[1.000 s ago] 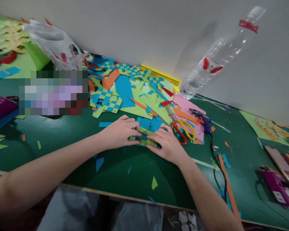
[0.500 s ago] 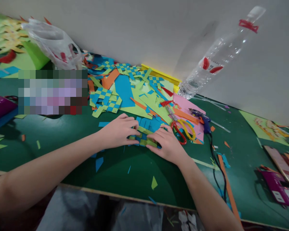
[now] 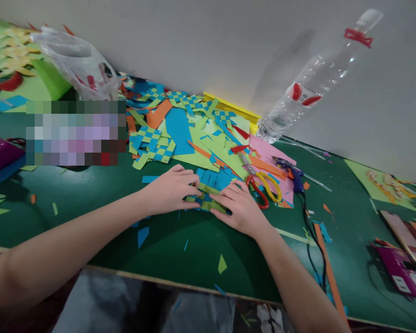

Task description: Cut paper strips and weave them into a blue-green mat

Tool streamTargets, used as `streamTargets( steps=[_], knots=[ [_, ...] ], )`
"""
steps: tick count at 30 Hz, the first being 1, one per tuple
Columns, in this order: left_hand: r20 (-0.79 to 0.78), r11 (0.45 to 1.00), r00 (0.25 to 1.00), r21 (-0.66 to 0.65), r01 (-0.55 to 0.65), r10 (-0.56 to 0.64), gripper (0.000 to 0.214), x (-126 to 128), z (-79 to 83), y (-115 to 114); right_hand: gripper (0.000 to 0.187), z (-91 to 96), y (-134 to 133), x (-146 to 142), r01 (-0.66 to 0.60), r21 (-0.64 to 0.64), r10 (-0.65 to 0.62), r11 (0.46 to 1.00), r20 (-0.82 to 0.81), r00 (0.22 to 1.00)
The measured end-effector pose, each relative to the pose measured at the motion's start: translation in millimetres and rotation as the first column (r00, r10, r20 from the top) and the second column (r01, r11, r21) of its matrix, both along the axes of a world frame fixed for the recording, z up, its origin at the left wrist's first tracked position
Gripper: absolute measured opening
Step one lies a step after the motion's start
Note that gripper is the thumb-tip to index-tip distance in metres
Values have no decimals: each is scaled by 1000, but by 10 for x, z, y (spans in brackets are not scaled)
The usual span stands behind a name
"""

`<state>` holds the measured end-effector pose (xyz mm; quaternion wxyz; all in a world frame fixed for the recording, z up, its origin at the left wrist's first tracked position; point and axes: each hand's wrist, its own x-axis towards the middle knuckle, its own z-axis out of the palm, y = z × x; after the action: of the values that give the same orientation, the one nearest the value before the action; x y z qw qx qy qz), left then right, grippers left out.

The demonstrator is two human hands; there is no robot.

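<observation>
A piece of woven paper (image 3: 205, 201), made of blue and green strips, lies on the green table in front of me. Loose blue strip ends (image 3: 213, 178) fan out at its far side. My left hand (image 3: 175, 188) holds its left part with curled fingers, thumb near the close edge. From the right, my right hand (image 3: 241, 206) grips the other end, thumb along the near edge and fingers across the top. Parts of the weave are hidden under both hands. Scissors (image 3: 263, 185) with red and yellow handles lie just beyond my right hand.
Behind are woven checkered pieces (image 3: 152, 143) and coloured paper. A clear bottle (image 3: 305, 83) leans against the wall. To the right lie a blue glue gun (image 3: 296, 178) with its black cord, a phone (image 3: 402, 236) and a purple packet (image 3: 398, 270). A plastic bag (image 3: 76, 60) stands back left.
Almost everything is still. The fingers of my right hand have shifted very slightly on the woven paper.
</observation>
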<state>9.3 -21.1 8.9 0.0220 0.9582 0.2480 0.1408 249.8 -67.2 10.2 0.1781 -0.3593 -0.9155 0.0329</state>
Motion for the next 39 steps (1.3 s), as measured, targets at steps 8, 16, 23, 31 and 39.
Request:
streamTargets(
  steps=[8,16,23,31,39],
  knots=[
    [4,1000,1000,-13,-1,1,22,3,14,-8,54,-16,-4,-41,147,-56,-146,988,17,989],
    [-6,1000,1000,6,6,-6,22,-4,1,-3,56,-65,12,-32,121,-120,-113,985,74,991],
    [11,999,999,17,30,-30,22,-9,-8,0,54,-52,1,-42,111,-123,-104,986,61,993],
    [-11,998,1000,56,26,-26,22,-4,8,-13,55,-40,0,-47,113,-120,-108,986,43,993],
    [-34,995,999,100,25,-21,21,14,31,-22,54,-32,-4,-43,108,-103,-106,989,23,994]
  ],
)
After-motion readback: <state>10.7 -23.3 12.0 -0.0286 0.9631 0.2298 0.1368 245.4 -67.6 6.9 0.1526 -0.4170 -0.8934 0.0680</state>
